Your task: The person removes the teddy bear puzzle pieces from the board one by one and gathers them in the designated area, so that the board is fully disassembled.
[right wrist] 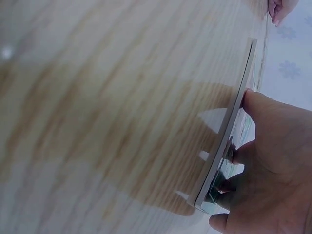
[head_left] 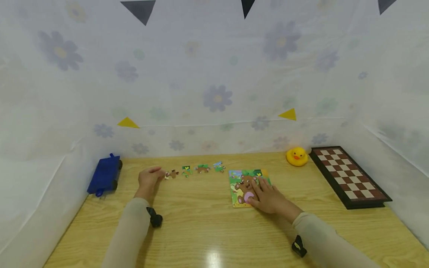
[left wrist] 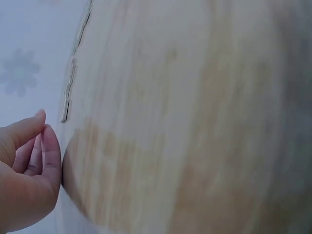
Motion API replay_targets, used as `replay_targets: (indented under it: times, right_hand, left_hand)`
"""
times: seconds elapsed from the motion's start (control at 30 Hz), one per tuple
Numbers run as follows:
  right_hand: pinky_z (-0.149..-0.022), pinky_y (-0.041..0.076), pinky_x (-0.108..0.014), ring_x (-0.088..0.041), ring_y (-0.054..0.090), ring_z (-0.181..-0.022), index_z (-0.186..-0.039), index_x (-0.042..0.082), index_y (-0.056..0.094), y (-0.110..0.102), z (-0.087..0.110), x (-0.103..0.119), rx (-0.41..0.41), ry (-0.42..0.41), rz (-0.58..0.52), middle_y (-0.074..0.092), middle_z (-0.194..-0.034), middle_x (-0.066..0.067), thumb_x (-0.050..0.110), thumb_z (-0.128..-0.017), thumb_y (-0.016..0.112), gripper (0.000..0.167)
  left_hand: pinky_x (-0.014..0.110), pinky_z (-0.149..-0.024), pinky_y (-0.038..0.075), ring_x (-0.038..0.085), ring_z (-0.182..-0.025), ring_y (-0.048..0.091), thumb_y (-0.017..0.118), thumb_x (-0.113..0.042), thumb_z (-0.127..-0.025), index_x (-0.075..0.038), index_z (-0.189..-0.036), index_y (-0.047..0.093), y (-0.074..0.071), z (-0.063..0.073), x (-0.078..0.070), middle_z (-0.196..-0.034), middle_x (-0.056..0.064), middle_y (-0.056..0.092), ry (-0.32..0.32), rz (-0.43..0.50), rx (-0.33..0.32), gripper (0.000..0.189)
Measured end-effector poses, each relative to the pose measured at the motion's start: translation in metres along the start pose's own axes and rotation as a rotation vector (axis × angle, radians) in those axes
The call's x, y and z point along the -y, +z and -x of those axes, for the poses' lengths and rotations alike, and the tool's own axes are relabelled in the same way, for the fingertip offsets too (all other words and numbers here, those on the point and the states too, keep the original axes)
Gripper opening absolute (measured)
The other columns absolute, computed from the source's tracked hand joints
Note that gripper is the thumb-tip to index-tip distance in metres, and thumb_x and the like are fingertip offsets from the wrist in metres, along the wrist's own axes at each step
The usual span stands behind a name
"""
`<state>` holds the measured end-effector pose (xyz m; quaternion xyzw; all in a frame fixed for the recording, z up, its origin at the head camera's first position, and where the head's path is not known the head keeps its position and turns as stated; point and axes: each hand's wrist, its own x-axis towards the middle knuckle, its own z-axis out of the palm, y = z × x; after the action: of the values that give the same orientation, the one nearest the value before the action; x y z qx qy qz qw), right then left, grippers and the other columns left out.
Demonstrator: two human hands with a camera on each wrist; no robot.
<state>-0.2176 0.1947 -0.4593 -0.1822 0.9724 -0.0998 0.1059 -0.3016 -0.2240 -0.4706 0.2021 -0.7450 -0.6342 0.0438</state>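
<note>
A square bear puzzle lies on the wooden table, right of centre. My right hand rests on its right part with fingers spread, hiding some of the picture. From the right wrist, the thumb shows at the board's edge, while the other fingers lie over its top. Loose puzzle pieces form a row to the left: a brown one, a green one and others. Beside the brown piece is my left hand, thumb and forefinger close together in the left wrist view, nothing visible between them.
A blue toy cart stands at the far left. At the back right sits a yellow rubber duck, with a checkered game board to its right. A flowered white curtain closes off the back and sides of the table.
</note>
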Motion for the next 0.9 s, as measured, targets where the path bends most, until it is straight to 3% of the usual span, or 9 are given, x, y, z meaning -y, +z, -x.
replay_targets:
  times: [0.17, 0.3, 0.43, 0.63, 0.9]
  right_hand:
    - [-0.105, 0.019, -0.068, -0.046, 0.013, -0.139, -0.150, -0.001, 0.020, 0.000, 0.001, -0.001, -0.001, 0.004, 0.005, 0.012, -0.151, -0.032, 0.049, -0.097, 0.044, 0.076]
    - [-0.104, 0.020, -0.069, -0.047, 0.013, -0.138, -0.149, -0.001, 0.020, -0.002, 0.002, 0.001, 0.004, 0.004, -0.003, 0.012, -0.151, -0.032, 0.047, -0.098, 0.044, 0.075]
    - [-0.104, 0.021, -0.068, -0.048, 0.013, -0.138, -0.149, -0.002, 0.020, -0.002, 0.004, 0.002, 0.012, 0.003, -0.008, 0.012, -0.151, -0.033, 0.047, -0.098, 0.044, 0.074]
    - [-0.104, 0.021, -0.068, -0.048, 0.012, -0.138, -0.149, -0.002, 0.020, -0.001, 0.003, 0.000, 0.001, -0.008, -0.014, 0.012, -0.150, -0.033, 0.047, -0.098, 0.045, 0.075]
    - [-0.105, 0.020, -0.068, -0.048, 0.011, -0.138, -0.149, -0.003, 0.019, 0.000, 0.001, -0.002, -0.003, -0.015, -0.011, 0.011, -0.150, -0.034, 0.048, -0.098, 0.044, 0.076]
  left_hand:
    - [0.023, -0.080, 0.054, 0.008, -0.085, 0.061, 0.065, -0.003, -0.088, 0.006, -0.127, 0.056, 0.002, 0.007, -0.007, -0.132, 0.023, 0.051, 0.057, 0.018, 0.121, 0.041]
    - [0.037, -0.092, 0.050, 0.020, -0.099, 0.062, 0.063, -0.007, -0.091, 0.005, -0.130, 0.053, 0.012, 0.016, -0.017, -0.128, 0.023, 0.055, 0.107, -0.040, 0.238, 0.042]
    - [0.043, -0.097, 0.046, 0.030, -0.109, 0.057, 0.062, -0.008, -0.092, 0.004, -0.132, 0.051, 0.028, 0.023, -0.026, -0.124, 0.020, 0.057, 0.088, -0.021, 0.342, 0.043]
    - [0.040, -0.098, 0.047, 0.026, -0.107, 0.059, 0.064, -0.007, -0.091, 0.005, -0.129, 0.054, 0.066, 0.038, -0.033, -0.122, 0.019, 0.057, 0.070, 0.033, 0.465, 0.042]
    - [0.032, -0.085, 0.055, 0.019, -0.095, 0.065, 0.066, -0.003, -0.088, 0.007, -0.120, 0.061, 0.125, 0.067, -0.023, -0.119, 0.018, 0.061, 0.098, 0.022, 0.668, 0.034]
